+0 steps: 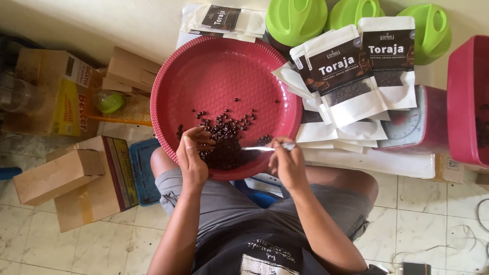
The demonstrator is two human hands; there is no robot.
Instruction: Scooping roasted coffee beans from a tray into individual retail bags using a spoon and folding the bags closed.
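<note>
In red tray (204, 76), dark glossy beans (224, 140)

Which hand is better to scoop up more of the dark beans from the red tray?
The left hand, probably. Its fingers already rest in the pile of dark beans on the red tray. The right hand is at the tray's near rim, pinching a clear plastic bag, so it is busy.

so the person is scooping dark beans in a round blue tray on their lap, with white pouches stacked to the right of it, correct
Not quite: the tray is red, not blue, as the head view shows. The rest holds: it is round and rests on the lap, the left hand is in the dark beans, the right hand is at the near rim, and white pouches are stacked to its right.
</note>
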